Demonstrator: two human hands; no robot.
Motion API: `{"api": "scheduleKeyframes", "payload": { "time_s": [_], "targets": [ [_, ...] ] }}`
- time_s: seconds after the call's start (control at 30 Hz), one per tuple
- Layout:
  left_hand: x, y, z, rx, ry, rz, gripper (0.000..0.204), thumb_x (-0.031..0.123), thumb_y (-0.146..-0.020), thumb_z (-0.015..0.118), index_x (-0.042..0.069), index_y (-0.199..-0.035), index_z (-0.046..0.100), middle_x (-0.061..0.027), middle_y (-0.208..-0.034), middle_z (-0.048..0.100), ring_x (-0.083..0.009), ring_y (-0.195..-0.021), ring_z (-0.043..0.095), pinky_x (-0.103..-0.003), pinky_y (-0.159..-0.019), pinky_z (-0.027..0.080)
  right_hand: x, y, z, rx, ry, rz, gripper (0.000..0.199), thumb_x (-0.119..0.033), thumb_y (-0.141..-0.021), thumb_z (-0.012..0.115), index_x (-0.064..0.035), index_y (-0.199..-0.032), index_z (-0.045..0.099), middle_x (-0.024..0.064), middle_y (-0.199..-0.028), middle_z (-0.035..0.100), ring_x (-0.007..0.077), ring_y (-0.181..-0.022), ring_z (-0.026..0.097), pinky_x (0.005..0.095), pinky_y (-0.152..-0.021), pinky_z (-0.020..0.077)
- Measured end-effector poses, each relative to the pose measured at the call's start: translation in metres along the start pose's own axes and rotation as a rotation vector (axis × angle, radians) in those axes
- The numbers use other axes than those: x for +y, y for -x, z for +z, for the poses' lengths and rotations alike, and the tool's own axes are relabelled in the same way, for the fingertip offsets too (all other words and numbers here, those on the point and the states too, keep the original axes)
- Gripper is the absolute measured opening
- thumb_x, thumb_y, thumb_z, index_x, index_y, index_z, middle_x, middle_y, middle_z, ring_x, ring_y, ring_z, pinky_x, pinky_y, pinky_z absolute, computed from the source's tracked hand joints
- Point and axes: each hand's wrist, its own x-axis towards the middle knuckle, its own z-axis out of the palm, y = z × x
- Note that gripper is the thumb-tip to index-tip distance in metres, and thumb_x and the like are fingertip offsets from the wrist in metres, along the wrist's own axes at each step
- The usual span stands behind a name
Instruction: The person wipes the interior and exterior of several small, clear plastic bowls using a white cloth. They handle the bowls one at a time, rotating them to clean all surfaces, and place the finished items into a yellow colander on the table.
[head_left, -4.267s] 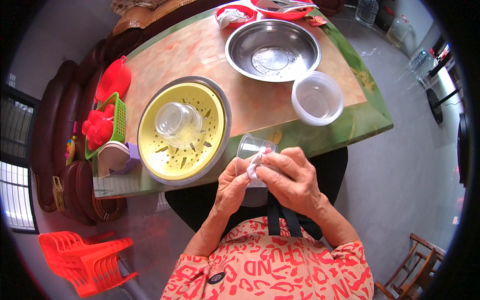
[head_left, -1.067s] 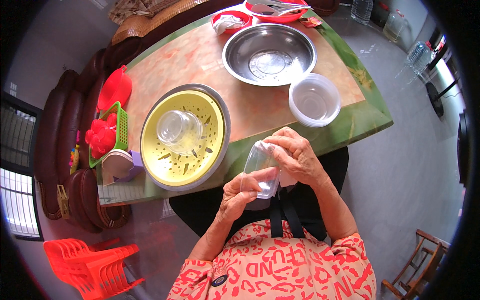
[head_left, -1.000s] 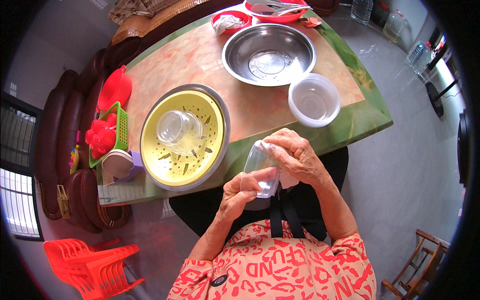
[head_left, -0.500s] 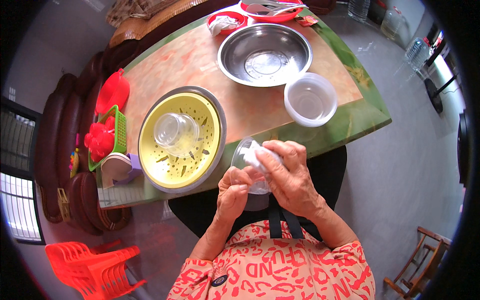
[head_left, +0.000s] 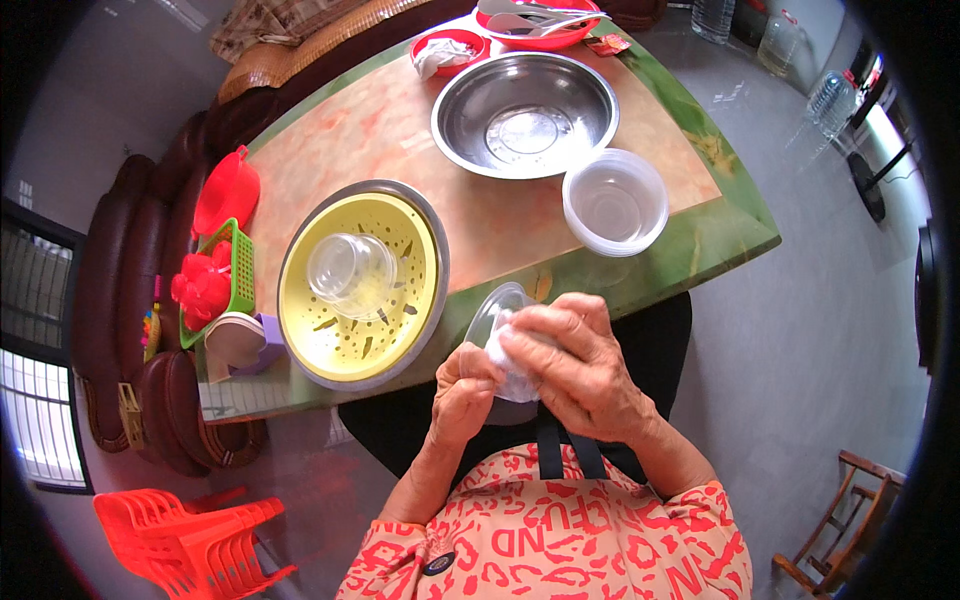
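A clear plastic bowl (head_left: 492, 312) is tilted in front of me, just off the table's near edge. My left hand (head_left: 464, 395) pinches its rim on the left side. In my right hand (head_left: 585, 370) is a white cloth (head_left: 497, 347), bunched under the fingers and pressed against the bowl; most of it is hidden by the hand. To the left, a yellow colander (head_left: 310, 345) sits inside a steel basin, with a few clear bowls (head_left: 345, 268) in it. Beyond my right hand stands a stack of clear plastic bowls (head_left: 615, 203) at the table's near right edge.
A wide steel basin (head_left: 470, 110) stands behind the stacked bowls. Two red bowls, one with a white cloth (head_left: 443, 55), one with spoons (head_left: 545, 22), are at the far edge. A green basket (head_left: 241, 268) and purple holder (head_left: 268, 345) line the left edge. Red chairs (head_left: 190, 540) stand lower left.
My right hand and the white cloth have shifted down and left across the bowl. The bowl is turned slightly in my left hand's pinch.
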Motion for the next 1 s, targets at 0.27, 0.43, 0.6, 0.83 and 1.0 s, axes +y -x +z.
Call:
{"api": "scheduleKeyframes", "payload": {
  "time_s": [0.27, 0.43, 0.6, 0.83, 1.0],
  "targets": [
    [0.014, -0.005, 0.016, -0.138, -0.087, 0.006, 0.014, 0.006, -0.075, 0.051, -0.001, -0.084, 0.059, -0.0335, -0.119, 0.059, -0.0382, -0.118, 0.055, -0.046, -0.103, 0.039, 0.023, -0.005, 0.001, 0.030, -0.284, 0.181, 0.027, -0.007, -0.081, 0.061, -0.0032, -0.107, 0.067, 0.0118, -0.100, 0.058, 0.0288, -0.094, 0.054, 0.0387, -0.087, 0.0435],
    [0.020, -0.006, 0.014, -0.172, -0.060, -0.028, 0.014, 0.007, -0.076, 0.050, -0.001, -0.083, 0.060, -0.0374, -0.119, 0.056, -0.0428, -0.118, 0.055, -0.051, -0.103, 0.039, 0.036, -0.005, 0.004, -0.045, -0.425, 0.430, 0.024, -0.010, -0.087, 0.059, 0.0008, -0.107, 0.066, 0.0118, -0.089, 0.058, 0.0244, -0.087, 0.056, 0.0338, -0.081, 0.0459],
    [0.020, -0.007, 0.012, -0.168, -0.034, -0.045, 0.014, 0.008, -0.077, 0.050, -0.001, -0.081, 0.060, -0.0374, -0.118, 0.057, -0.0421, -0.116, 0.056, -0.051, -0.102, 0.041, 0.047, 0.001, 0.005, -0.094, -0.635, 0.673, 0.024, -0.015, -0.093, 0.058, 0.0043, -0.106, 0.065, 0.0096, -0.087, 0.058, 0.0168, -0.083, 0.056, 0.0292, -0.077, 0.0456],
    [0.018, -0.007, 0.010, -0.148, -0.121, -0.092, 0.015, 0.009, -0.079, 0.051, -0.002, -0.084, 0.060, -0.0339, -0.119, 0.058, -0.0368, -0.114, 0.059, -0.047, -0.101, 0.043, 0.028, -0.014, 0.005, -0.029, -0.125, 0.265, 0.019, -0.010, -0.086, 0.060, -0.0001, -0.101, 0.065, 0.0144, -0.095, 0.058, 0.0301, -0.089, 0.056, 0.0378, -0.076, 0.0479],
    [0.015, -0.003, 0.001, -0.142, -0.152, -0.053, 0.014, 0.007, -0.077, 0.052, -0.002, -0.084, 0.060, -0.0323, -0.117, 0.060, -0.0340, -0.109, 0.060, -0.044, -0.096, 0.045, 0.001, -0.018, 0.001, -0.074, 0.094, 0.095, 0.023, -0.011, -0.082, 0.064, -0.0003, -0.102, 0.062, 0.0146, -0.098, 0.056, 0.0303, -0.088, 0.054, 0.0393, -0.075, 0.0494]
  ]
}}
